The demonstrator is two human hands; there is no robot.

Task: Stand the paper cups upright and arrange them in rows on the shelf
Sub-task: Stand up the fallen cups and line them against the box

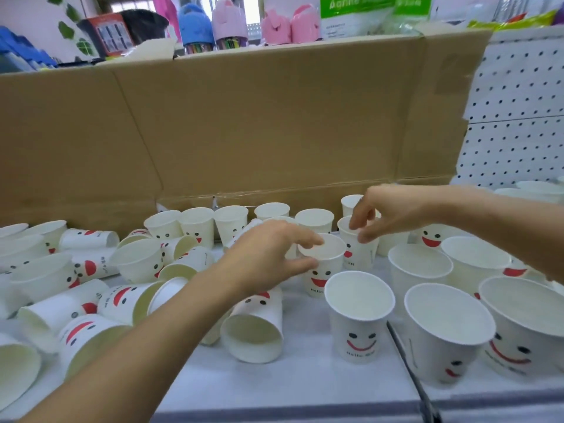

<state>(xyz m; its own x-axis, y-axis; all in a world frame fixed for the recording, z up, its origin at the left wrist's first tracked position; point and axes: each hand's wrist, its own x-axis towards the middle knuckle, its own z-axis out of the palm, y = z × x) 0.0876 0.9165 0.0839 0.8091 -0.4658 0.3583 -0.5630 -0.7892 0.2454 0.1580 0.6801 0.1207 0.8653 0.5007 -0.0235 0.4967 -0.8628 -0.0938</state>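
Note:
White paper cups printed with smiling faces cover the white shelf (305, 380). My left hand (268, 254) pinches the rim of an upright cup (323, 270) near the middle, thumb in front and fingers over the top. My right hand (387, 212) pinches the rim of a second upright cup (355, 248) just behind and to the right of it. Several upright cups (360, 315) stand in rows on the right. Several tipped cups (253, 328) lie in a heap on the left. More upright cups (198, 224) line the back.
A tall cardboard sheet (244, 123) stands along the back of the shelf. White pegboard (518, 111) closes the right side. Above the cardboard sit pink and blue containers (213, 25) and green packets (357, 13). A dark seam (406, 361) divides the shelf surface.

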